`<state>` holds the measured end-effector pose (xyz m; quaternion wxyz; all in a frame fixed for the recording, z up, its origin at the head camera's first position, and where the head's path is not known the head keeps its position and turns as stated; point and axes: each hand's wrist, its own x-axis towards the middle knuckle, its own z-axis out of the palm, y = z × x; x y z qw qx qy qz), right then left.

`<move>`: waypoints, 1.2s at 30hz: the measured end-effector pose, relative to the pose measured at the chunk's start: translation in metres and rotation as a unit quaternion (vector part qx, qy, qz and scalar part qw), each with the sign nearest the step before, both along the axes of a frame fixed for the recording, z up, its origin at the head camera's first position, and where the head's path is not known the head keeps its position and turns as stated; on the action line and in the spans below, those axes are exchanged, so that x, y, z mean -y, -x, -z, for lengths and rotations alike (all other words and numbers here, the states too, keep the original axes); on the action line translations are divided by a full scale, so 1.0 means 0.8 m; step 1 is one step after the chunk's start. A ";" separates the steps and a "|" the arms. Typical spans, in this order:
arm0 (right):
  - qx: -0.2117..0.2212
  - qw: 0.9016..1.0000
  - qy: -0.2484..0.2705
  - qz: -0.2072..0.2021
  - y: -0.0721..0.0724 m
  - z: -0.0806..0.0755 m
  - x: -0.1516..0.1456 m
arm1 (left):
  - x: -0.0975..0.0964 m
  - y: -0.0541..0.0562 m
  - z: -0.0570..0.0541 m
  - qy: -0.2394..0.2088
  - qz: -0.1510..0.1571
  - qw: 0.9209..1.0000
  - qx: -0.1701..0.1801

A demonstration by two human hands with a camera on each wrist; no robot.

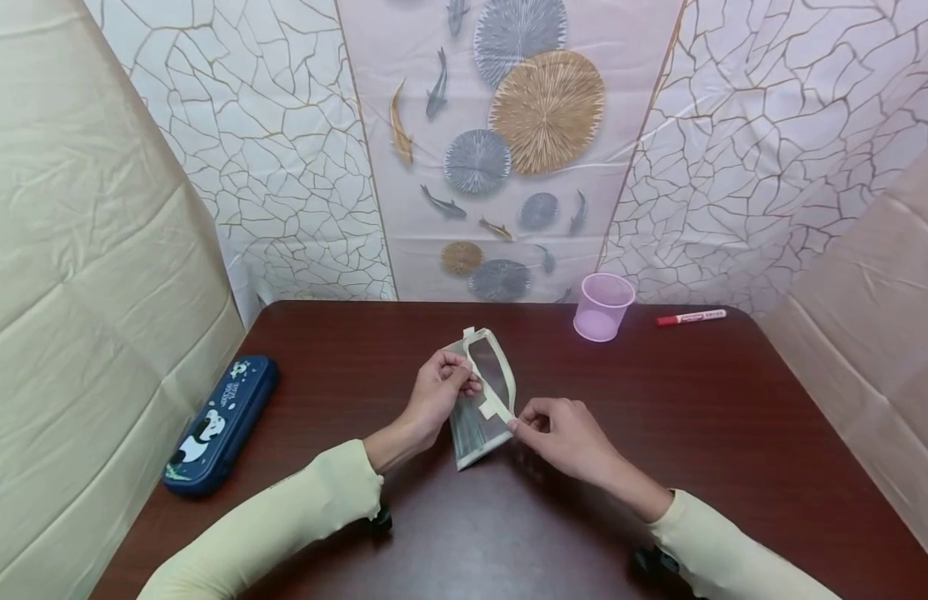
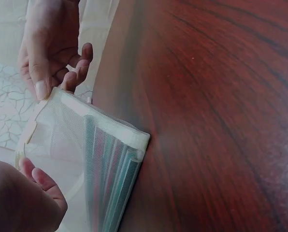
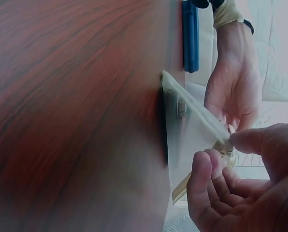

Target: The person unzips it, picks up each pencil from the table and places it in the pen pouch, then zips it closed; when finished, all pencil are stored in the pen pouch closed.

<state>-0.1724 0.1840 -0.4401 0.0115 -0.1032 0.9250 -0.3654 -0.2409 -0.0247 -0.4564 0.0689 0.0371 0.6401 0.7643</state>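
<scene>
A mesh zip pouch with cream edging stands tilted on the table, its mouth spread into a loop. Inside it, the left wrist view shows several slim green and reddish sticks through the mesh. My left hand pinches the near zip edge about midway along the mouth. With thumb and fingertips, my right hand pinches the cream corner at the right end of the zip. In the right wrist view, the right thumb presses on that corner, and the left hand is behind the pouch.
A dark blue pencil case with panda pictures lies at the table's left edge. Toward the back right stand a pink cup and a red-and-white marker. Cloth hangs behind and along both sides of the brown table.
</scene>
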 end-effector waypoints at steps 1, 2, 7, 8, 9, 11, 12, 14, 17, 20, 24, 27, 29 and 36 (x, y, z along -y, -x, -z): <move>0.004 1.000 0.003 0.000 0.000 0.000 0.001 | 0.000 0.000 0.001 0.002 0.005 1.000 0.002; 0.012 1.000 0.010 0.000 0.000 0.000 0.002 | 0.001 0.000 0.002 0.007 0.010 1.000 0.004; 0.055 0.997 0.052 -0.009 -0.003 0.001 0.006 | 0.007 0.001 0.004 0.044 0.033 0.998 0.012; 0.059 0.997 0.057 -0.011 -0.003 0.001 0.006 | 0.009 0.000 0.004 0.056 0.040 0.998 0.011; 0.062 0.996 0.061 -0.013 -0.003 0.002 0.007 | 0.011 0.000 0.004 0.071 0.049 0.996 0.006; 0.064 0.996 0.066 -0.014 -0.004 0.003 0.007 | 0.017 -0.003 0.004 0.120 0.073 0.990 -0.020; 0.064 0.996 0.068 -0.013 -0.004 0.003 0.007 | 0.020 -0.005 0.004 0.150 0.087 0.984 -0.043; 0.062 0.995 0.071 -0.011 -0.003 0.003 0.007 | 0.025 -0.011 0.004 0.220 0.112 0.964 -0.103; 0.063 0.995 0.078 -0.013 -0.004 0.003 0.007 | 0.033 -0.021 0.006 0.320 0.132 0.914 -0.210; 0.069 0.993 0.091 -0.027 -0.006 0.006 0.008 | 0.040 -0.034 0.006 0.400 0.131 0.860 -0.290; 0.088 0.988 0.113 -0.055 -0.010 0.009 0.010 | 0.046 -0.053 0.004 0.480 0.113 0.793 -0.359; 0.094 0.985 0.129 -0.071 -0.012 0.009 0.012 | 0.046 -0.065 0.001 0.519 0.100 0.747 -0.403; 0.091 0.983 0.134 -0.083 -0.013 0.009 0.013 | 0.044 -0.071 0.000 0.540 0.089 0.716 -0.433; 0.080 0.982 0.132 -0.108 -0.015 0.007 0.016 | 0.040 -0.079 0.000 0.564 0.066 0.666 -0.484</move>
